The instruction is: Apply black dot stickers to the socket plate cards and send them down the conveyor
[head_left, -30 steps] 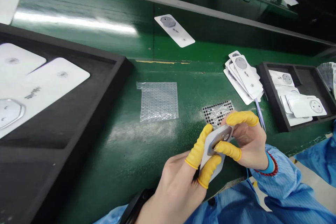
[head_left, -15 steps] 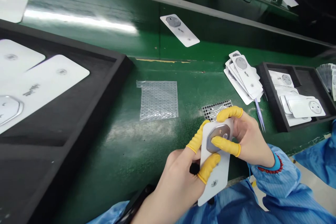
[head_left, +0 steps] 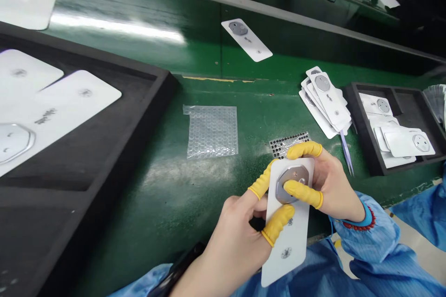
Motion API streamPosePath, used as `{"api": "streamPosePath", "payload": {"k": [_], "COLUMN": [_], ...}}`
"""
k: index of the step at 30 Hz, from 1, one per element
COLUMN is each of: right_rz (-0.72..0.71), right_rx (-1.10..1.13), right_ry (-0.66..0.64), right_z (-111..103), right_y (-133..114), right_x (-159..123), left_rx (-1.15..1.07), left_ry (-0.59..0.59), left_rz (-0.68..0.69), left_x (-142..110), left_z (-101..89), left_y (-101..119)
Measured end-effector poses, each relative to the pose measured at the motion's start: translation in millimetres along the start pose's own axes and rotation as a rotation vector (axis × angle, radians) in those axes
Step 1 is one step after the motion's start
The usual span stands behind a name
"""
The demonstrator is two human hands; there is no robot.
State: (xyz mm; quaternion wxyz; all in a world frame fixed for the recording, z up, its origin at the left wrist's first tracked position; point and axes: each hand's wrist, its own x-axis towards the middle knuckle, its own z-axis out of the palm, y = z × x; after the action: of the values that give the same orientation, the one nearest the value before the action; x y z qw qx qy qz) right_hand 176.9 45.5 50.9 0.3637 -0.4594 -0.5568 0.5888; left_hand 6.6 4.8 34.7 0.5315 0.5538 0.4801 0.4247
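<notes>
White card [head_left: 289, 260] with an eight-sided metal plate [head_left: 283, 190] at its far end, held up in both hands just off the near edge of the green desk [head_left: 156, 185].

Left hand [head_left: 237, 246] closed on the card's left side, two yellow finger cots [head_left: 277, 225] against it. Right hand [head_left: 334, 185] grasps the far end: one cot [head_left: 303, 194] lies across the plate, another [head_left: 304, 150] hooks over the top edge. Neither hand released.

Main risk, in my judgement: that cot sliding over the plate, which could smear or scratch the face, or shift the plate if it is loosely seated. The long free end of the card could also catch the desk edge if the grip slackens, and the card could drop.

Just past the fingers, a sheet of small black dots [head_left: 289, 145]. Tweezers [head_left: 346, 158] lie near the right hand, easy to knock. Farther off: a card stack [head_left: 325, 104], a black tray [head_left: 362, 139] toward the right corner, a bubble wrap bag [head_left: 212, 132], and a foam tray [head_left: 139, 102] along the left
</notes>
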Motion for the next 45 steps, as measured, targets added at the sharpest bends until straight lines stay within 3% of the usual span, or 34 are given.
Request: {"api": "streamPosePath", "payload": {"k": [6, 13, 19, 22, 30, 36, 41, 45], "right_rz": [-0.113, -0.047, -0.055, -0.033, -0.077, -0.156, -0.063, -0.075], "right_rx": [-0.136, 0.094, 0.187, 0.152, 0.036, -0.036, 0.136, 0.15], "right_ry": [0.121, -0.014, 0.004, -0.004, 0.032, 0.1, 0.027, 0.065], "right_z": [10, 3, 7, 6, 4, 10, 11, 12], "right_y": [5, 16, 21, 21, 15, 17, 15, 11], "right_x": [-3, 6, 6, 5, 1, -5, -4, -5], "left_rx": [0.024, -0.194, -0.271, -0.236, 0.07, 0.048, 0.108, 0.236], "left_ry": [0.03, -0.036, -0.049, -0.044, -0.032, 0.01, 0.049, 0.046], "left_rz": [-0.005, -0.167, -0.219, -0.142, 0.271, 0.279, 0.257, 0.319], "left_x": [-2, 4, 8, 8, 4, 1, -4, -10], "left_z": [0.7, -3.1, -3.9, -2.5, -3.6, -1.6, -1.1, -3.8], "left_y": [-7, -2, -4, -8, -10, -9, -8, -10]}}
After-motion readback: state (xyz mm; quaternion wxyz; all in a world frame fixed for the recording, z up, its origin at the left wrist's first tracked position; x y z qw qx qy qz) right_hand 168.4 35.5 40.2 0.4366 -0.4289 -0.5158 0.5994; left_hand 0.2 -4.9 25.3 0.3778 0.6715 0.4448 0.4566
